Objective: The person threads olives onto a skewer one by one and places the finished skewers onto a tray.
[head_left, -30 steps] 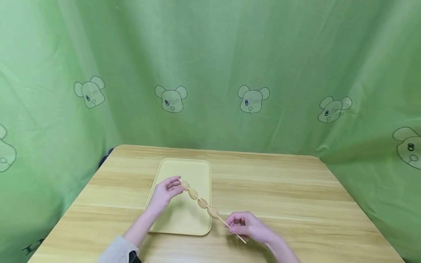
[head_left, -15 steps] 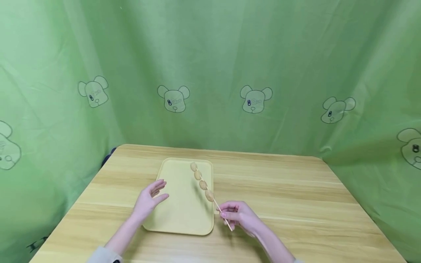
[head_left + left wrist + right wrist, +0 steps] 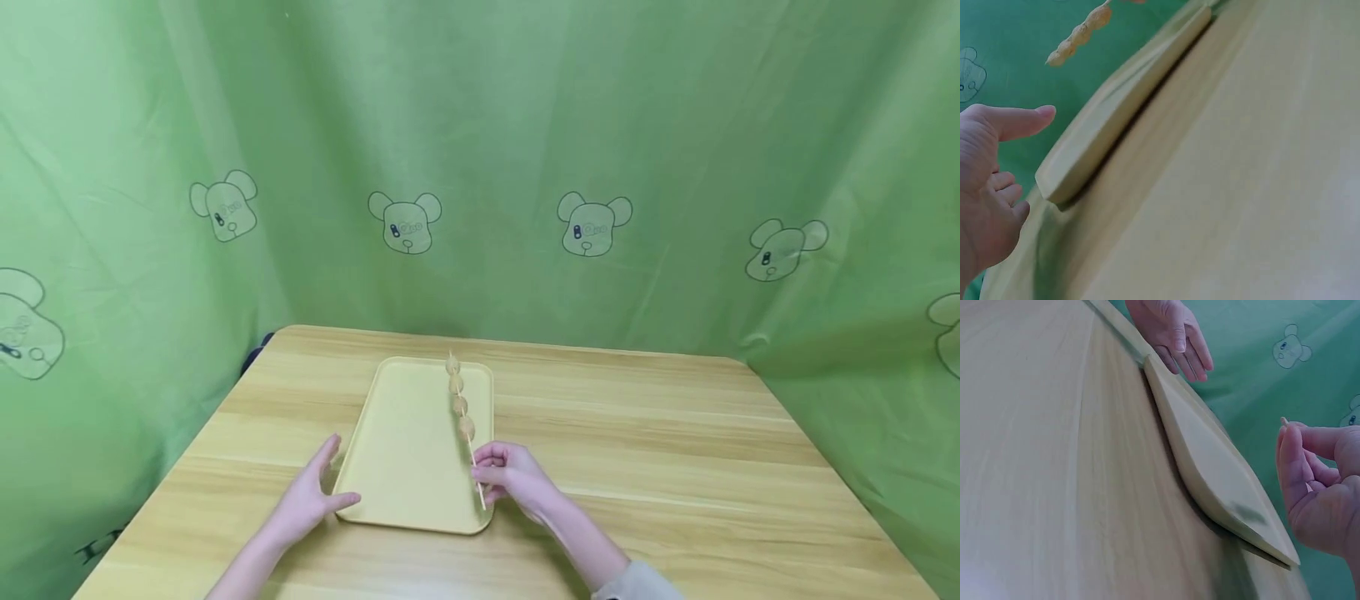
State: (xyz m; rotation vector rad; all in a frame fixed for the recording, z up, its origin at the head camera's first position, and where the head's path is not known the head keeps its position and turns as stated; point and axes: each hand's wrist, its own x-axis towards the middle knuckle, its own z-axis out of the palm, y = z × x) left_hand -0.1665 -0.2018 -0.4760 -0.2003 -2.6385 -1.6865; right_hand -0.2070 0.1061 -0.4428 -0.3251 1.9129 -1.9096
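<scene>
Several brownish balls are threaded on a thin stick, making a skewer [image 3: 460, 405] over the right side of a yellow tray [image 3: 405, 450]. My right hand [image 3: 513, 479] pinches the bare lower part of that stick between thumb and fingers, with the balls pointing to the far side. In the right wrist view only the stick's end shows above the pinching fingers [image 3: 1294, 456]. My left hand [image 3: 303, 504] is at the tray's near left corner, thumb and fingers spread, holding nothing. The left wrist view shows the skewer [image 3: 1082, 34] raised above the tray [image 3: 1116, 106].
The tray lies on a wood-grain table [image 3: 637, 467], left of its middle. Green curtains [image 3: 495, 125] printed with bear faces enclose the table at the back and both sides.
My left hand has let go of the skewer's far end and moved left and nearer. The right hand has swung the skewer to point away over the tray, moving left.
</scene>
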